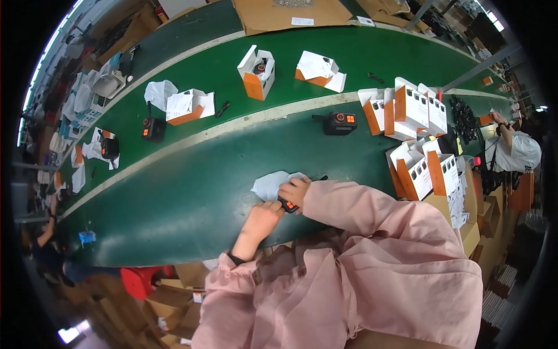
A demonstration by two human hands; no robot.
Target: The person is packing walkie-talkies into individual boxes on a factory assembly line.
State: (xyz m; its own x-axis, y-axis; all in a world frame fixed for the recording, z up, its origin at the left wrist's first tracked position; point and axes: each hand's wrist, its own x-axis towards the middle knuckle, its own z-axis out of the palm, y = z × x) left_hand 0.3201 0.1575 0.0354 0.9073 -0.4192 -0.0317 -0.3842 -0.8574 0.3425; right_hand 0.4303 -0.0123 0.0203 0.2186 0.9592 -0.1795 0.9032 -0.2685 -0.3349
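Observation:
Both my hands meet at the near edge of the green bench (192,203), on a small black device (289,205) with orange buttons. A crumpled white plastic bag (271,185) lies against its far side; how far the bag covers it is hidden by my fingers. My left hand (264,216) is closed at the device's left end and the bag's lower edge. From above, my right hand (295,191) curls its fingers over the device. A thin black part (322,178) sticks out past my right sleeve. A similar black device (339,123) stands farther back on the bench.
Open white-and-orange boxes (412,110) crowd the right side. Beyond, a green conveyor belt (224,78) carries an open box (257,72), another black device (153,129) and a coiled cable (222,109). A red stool (137,283) stands below left. Other people work at far left and right.

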